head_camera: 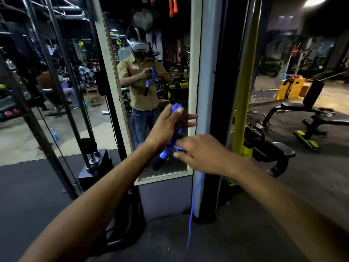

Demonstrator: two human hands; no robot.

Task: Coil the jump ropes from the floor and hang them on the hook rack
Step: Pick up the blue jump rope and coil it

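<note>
Head view — left hand (166, 127) grips coiled jump rope (176, 129)

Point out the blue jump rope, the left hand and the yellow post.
blue jump rope (192, 205): head view, on the dangling cord.
left hand (166, 125): head view, back of the hand.
yellow post (243, 87): head view, mid-shaft.

1. Blue jump rope (192, 210) partly hidden behind the right hand (200, 156); lower end lost in blur near the floor.
2. Coils half covered by the left hand (166, 125).
3. Both elbows cut off by the bottom edge.
4. Orange items (173, 6) cropped at the top; unidentifiable.
</note>
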